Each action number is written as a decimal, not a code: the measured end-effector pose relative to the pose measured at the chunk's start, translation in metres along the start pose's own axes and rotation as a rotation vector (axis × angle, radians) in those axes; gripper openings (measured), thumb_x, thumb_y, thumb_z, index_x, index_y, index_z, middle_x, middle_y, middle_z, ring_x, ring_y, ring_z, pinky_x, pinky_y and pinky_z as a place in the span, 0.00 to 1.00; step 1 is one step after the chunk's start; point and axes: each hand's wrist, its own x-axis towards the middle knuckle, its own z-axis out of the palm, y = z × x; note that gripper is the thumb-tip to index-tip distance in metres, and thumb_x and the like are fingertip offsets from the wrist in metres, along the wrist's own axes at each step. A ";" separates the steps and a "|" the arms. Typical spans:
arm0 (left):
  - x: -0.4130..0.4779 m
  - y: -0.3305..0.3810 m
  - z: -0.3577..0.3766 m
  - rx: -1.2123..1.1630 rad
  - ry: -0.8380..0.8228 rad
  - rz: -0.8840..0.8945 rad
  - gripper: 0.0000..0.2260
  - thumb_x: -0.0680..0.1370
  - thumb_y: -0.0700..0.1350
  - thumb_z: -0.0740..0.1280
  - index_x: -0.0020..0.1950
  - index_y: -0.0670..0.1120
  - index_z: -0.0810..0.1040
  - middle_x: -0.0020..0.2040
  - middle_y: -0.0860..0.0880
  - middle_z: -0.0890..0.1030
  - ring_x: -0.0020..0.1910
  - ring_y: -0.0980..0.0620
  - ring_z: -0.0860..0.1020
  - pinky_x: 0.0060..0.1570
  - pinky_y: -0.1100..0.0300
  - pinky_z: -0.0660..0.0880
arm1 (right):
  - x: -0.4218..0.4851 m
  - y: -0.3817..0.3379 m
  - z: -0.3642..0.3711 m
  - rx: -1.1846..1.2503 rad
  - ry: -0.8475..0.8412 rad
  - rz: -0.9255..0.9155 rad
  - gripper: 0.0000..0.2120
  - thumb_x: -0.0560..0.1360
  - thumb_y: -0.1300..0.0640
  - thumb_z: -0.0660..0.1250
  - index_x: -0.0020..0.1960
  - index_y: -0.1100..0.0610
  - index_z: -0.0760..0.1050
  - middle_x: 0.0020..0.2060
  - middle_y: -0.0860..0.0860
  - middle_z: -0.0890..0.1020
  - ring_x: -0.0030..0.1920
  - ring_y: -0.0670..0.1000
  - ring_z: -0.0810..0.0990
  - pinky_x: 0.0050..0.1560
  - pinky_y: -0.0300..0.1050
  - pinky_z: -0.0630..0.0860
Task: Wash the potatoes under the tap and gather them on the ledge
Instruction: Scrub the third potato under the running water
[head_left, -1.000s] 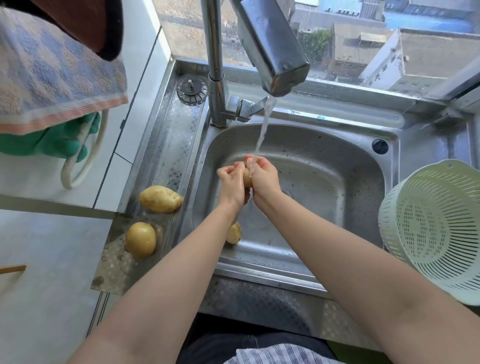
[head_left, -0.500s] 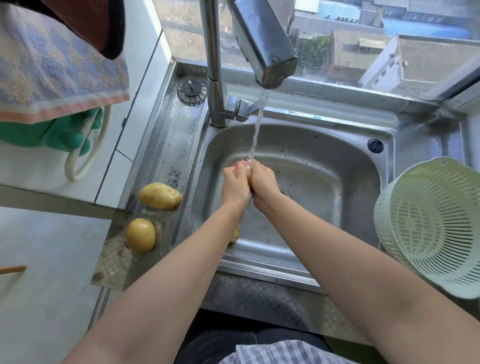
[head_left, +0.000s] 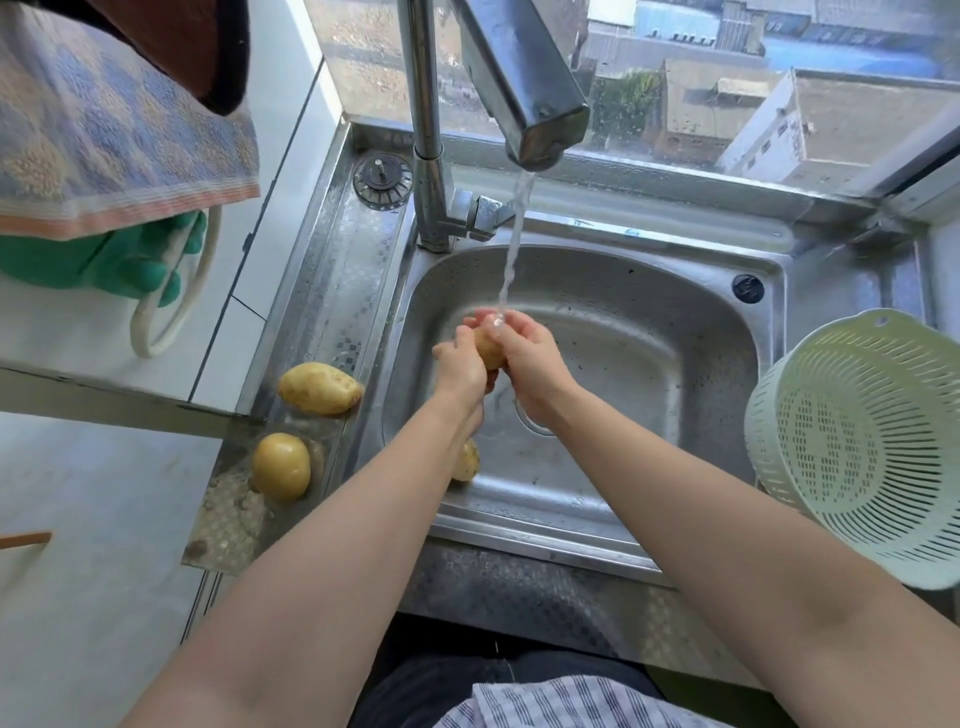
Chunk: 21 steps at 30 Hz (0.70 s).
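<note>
Water runs from the steel tap (head_left: 524, 98) into the sink (head_left: 675, 332). Under the stream my left hand (head_left: 460, 364) and my right hand (head_left: 530, 358) are clasped together around a small potato (head_left: 488, 349), mostly hidden between the palms. Another potato (head_left: 466, 461) lies on the sink floor, half hidden behind my left forearm. Two clean-looking potatoes rest on the metal ledge (head_left: 343, 270) left of the sink: an oblong one (head_left: 319, 388) and a rounder one (head_left: 281, 466) nearer to me.
A pale green colander (head_left: 862, 447) leans on the counter to the right of the sink. A drain stopper (head_left: 383, 175) lies at the back of the ledge. A towel (head_left: 104, 124) and green rubber gloves (head_left: 104, 260) hang at the left. Behind the tap is a window.
The hands stay clasped under the stream and have turned a little, so more of the potato shows between them. The potatoes on the ledge and in the sink have not moved.
</note>
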 end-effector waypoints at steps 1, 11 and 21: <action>-0.003 -0.001 0.003 0.008 -0.009 0.008 0.16 0.83 0.50 0.52 0.59 0.37 0.65 0.38 0.46 0.70 0.30 0.54 0.68 0.20 0.67 0.65 | 0.001 -0.002 0.000 0.000 0.093 0.010 0.07 0.79 0.60 0.62 0.50 0.60 0.79 0.51 0.62 0.83 0.50 0.58 0.80 0.48 0.53 0.78; -0.008 -0.003 0.002 -0.030 -0.051 -0.006 0.15 0.84 0.50 0.51 0.60 0.41 0.69 0.38 0.46 0.71 0.29 0.55 0.67 0.21 0.67 0.64 | 0.004 -0.003 0.000 -0.008 0.171 0.024 0.05 0.78 0.58 0.65 0.50 0.59 0.78 0.51 0.60 0.84 0.53 0.61 0.83 0.43 0.49 0.80; -0.019 0.010 -0.008 -0.149 -0.208 -0.207 0.21 0.83 0.49 0.45 0.42 0.42 0.73 0.26 0.47 0.71 0.17 0.56 0.63 0.19 0.71 0.56 | 0.001 0.001 -0.007 -0.070 0.044 0.037 0.12 0.81 0.53 0.57 0.49 0.50 0.80 0.50 0.53 0.83 0.43 0.50 0.79 0.43 0.43 0.77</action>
